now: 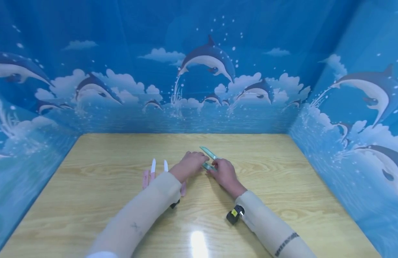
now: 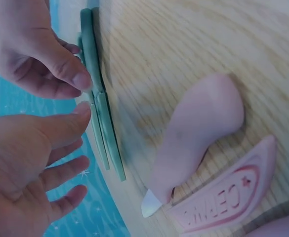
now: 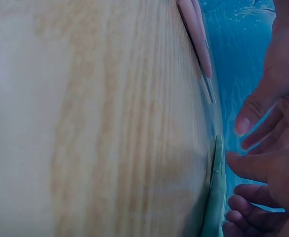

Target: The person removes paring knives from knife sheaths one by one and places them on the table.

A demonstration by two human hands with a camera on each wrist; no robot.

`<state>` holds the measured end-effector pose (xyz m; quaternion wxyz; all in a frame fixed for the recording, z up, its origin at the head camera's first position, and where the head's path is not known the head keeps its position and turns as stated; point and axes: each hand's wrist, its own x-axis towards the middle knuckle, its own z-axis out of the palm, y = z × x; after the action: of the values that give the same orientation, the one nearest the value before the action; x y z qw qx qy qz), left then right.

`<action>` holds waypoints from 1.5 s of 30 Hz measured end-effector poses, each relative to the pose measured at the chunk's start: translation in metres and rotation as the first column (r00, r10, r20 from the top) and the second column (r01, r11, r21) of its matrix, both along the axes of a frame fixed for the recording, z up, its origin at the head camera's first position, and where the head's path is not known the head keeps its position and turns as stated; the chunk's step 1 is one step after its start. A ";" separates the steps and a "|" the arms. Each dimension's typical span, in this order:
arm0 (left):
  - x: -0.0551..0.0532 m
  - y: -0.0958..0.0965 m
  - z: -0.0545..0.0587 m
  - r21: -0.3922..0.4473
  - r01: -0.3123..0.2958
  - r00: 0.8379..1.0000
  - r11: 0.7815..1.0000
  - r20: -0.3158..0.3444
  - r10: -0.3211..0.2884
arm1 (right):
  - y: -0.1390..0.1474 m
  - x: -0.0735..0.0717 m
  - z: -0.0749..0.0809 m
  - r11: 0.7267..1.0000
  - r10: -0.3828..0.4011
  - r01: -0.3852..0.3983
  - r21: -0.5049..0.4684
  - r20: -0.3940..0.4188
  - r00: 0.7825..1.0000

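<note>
A mint-green knife (image 1: 207,152) lies on the table just past my hands, and a second slim green piece (image 1: 209,166) shows between them. Side by side in the left wrist view, the green pieces (image 2: 109,136) look like a handle with a blade or cover. My left hand (image 1: 193,163) reaches over from the left; its thumb and fingers (image 2: 67,170) are spread, thumb tip close to the green pieces. At their right end is my right hand (image 1: 225,173), fingers (image 3: 250,205) loosely bent beside the green handle (image 3: 214,202), with no grip showing.
Left of my left forearm lie pink-handled knives with white blades (image 1: 153,165) and a pink knife cover (image 1: 145,179). Part of a pink handle (image 1: 183,189) shows under my left wrist. Dolphin-printed curtains (image 1: 199,118) border the wooden table (image 1: 266,154).
</note>
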<state>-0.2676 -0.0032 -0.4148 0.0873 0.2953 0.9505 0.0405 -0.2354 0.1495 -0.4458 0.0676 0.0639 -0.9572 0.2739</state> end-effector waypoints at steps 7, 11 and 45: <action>-0.004 0.005 -0.002 -0.050 0.027 0.999 0.998 -0.018 -0.028 | 0.001 -0.001 -0.002 0.999 0.010 -0.012 0.035 0.037 0.999; -0.003 0.005 -0.002 -0.075 0.016 1.000 0.997 -0.020 -0.017 | 0.002 -0.001 -0.005 0.998 0.006 -0.009 0.061 0.048 0.999; -0.003 0.011 -0.010 -0.259 0.071 0.983 0.963 -0.146 -0.112 | -0.002 0.003 -0.006 0.998 0.014 -0.017 0.067 0.052 0.999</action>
<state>-0.2709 0.0083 -0.4250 0.0497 0.3279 0.9371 -0.1086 -0.2328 0.1478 -0.4519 0.0386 0.0665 -0.9668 0.2438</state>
